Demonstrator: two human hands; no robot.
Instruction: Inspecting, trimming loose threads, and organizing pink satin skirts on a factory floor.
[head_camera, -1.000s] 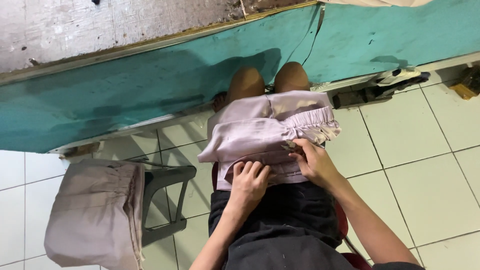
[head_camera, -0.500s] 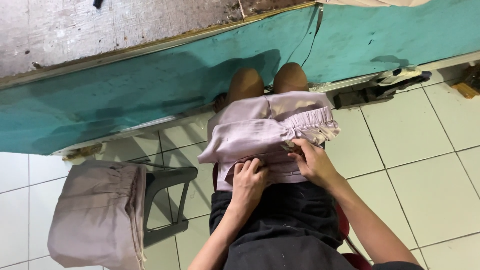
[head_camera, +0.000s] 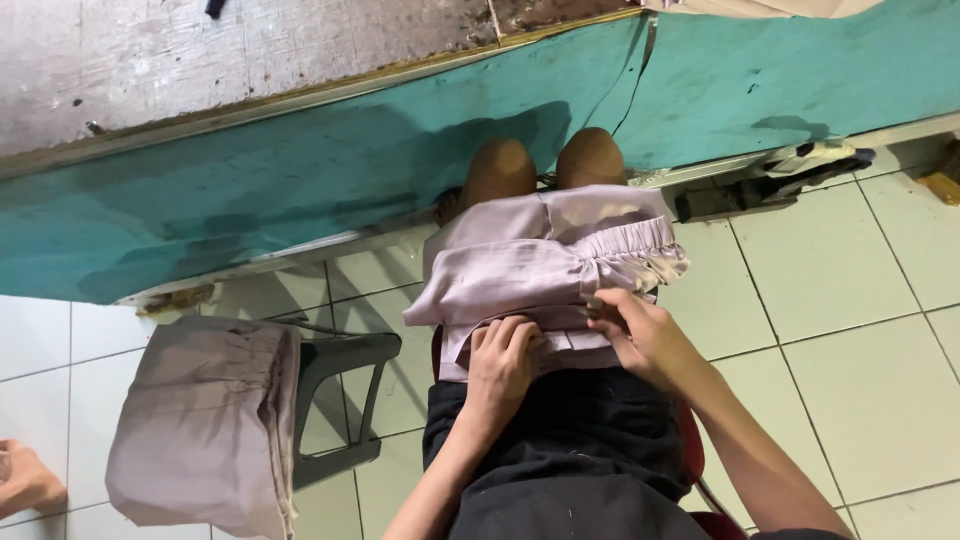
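Little has moved since a second ago: my hands have stayed at the same fold. The teal wall (head_camera: 300, 220) runs ahead above the white tiled floor (head_camera: 850, 300). A stack of pale cloth (head_camera: 200, 420) lies on the grey plastic stool (head_camera: 340, 400) to my left. The lilac garment (head_camera: 530, 270) lies across my lap. My left hand (head_camera: 503, 360) presses its near edge, fingers curled; my right hand (head_camera: 640, 335) pinches the fabric beside the elastic waistband (head_camera: 640, 255).

both hands (head_camera: 570, 350) press lilac garment (head_camera: 540, 265) on lap.

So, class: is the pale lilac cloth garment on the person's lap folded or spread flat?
Folded: the pale lilac cloth garment lies in stacked layers, both hands pressing its near edge.
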